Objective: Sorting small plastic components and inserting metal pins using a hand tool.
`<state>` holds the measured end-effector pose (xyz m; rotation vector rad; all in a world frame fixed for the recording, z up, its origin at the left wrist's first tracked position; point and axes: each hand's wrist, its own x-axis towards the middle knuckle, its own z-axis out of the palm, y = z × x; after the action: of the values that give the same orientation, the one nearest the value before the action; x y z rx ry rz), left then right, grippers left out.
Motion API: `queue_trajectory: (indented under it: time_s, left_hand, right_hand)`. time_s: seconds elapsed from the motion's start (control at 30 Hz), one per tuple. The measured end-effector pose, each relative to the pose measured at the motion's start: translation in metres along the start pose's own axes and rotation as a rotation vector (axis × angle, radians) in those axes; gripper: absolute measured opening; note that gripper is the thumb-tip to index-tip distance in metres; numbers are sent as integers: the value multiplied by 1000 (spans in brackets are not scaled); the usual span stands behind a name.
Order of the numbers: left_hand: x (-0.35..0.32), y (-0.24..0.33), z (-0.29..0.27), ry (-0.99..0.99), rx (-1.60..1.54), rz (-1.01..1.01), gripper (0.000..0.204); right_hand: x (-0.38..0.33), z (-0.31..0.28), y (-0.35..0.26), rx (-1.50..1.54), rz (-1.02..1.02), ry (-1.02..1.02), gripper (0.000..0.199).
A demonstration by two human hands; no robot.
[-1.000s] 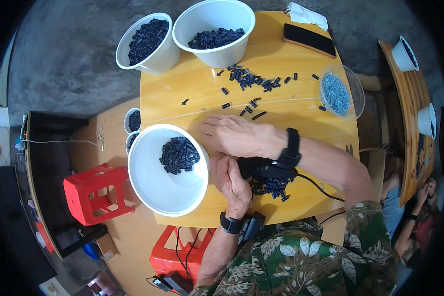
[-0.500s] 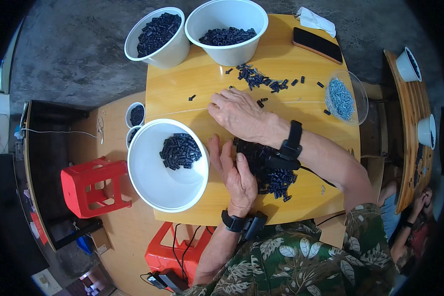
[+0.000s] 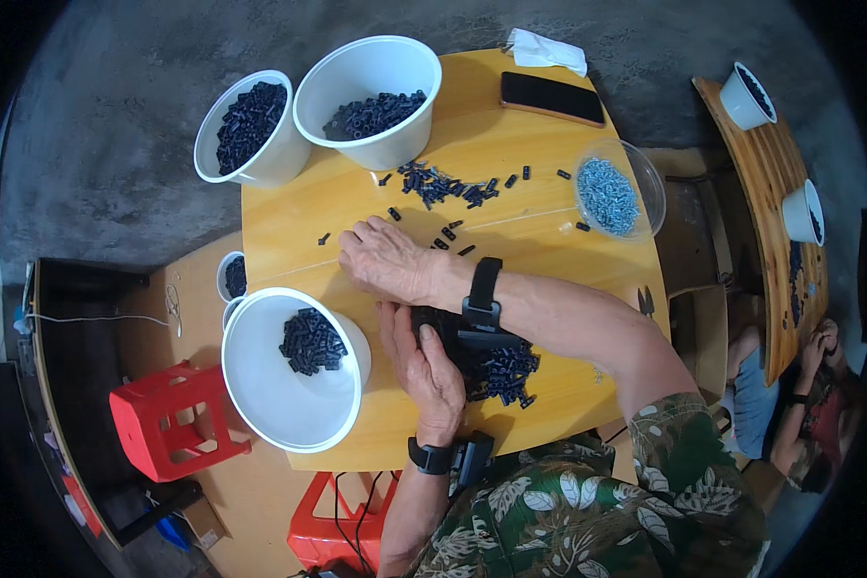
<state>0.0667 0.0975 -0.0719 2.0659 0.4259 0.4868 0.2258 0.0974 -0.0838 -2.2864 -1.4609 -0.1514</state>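
My right hand (image 3: 390, 262) is bent over the yellow table, its fingers curled down and pressed together. Its fingertips are hidden, so anything pinched there cannot be made out. Just nearer to me is my left hand (image 3: 426, 376), fingers stretched forward and thumb apart, beside a pile of small black plastic pieces (image 3: 506, 374). My right forearm and its wrist strap cover part of that pile. Left of my left hand stands a large white bowl (image 3: 246, 405) holding a heap of black pieces (image 3: 312, 342). Loose black pieces (image 3: 443, 238) lie just right of my right hand.
Two white tubs (image 3: 279, 166) (image 3: 395, 154) of black pieces stand at the far left. More scattered pieces (image 3: 438, 183), a phone (image 3: 552, 98), white tissue (image 3: 547, 52) and a clear tub of silvery screws (image 3: 609, 197) lie beyond. Red stools (image 3: 169, 424) stand left; a person (image 3: 809, 405) sits right.
The whole view has shifted, so the table and tubs appear farther left and lower. Both hands keep nearly the same place over the table. More loose pieces show beside my right hand.
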Motion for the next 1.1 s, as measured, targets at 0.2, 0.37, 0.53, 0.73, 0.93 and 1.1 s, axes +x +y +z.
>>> queue_trajectory:
  time_s: [0.2,0.37,0.53,0.73,0.93,1.1]
  left_hand:
    - [2,2,-1,-25,33,15,42]
    - [1,0,0,-8,6,16,42]
    - [-4,-1,1,9,-9,6,42]
    - [-2,-5,5,15,6,17,37]
    - [2,-13,3,64,3,64,34]
    - [0,-13,10,65,-12,53,36]
  right_hand:
    - [-2,-5,3,-11,83,0,12]
    - [-6,-11,3,-32,93,-30,13]
    - [-14,-17,3,-63,70,0,13]
    - [-56,-74,4,138,50,71,11]
    - [-156,-161,1,435,403,-123,13]
    - [-246,-180,-25,469,723,-234,14]
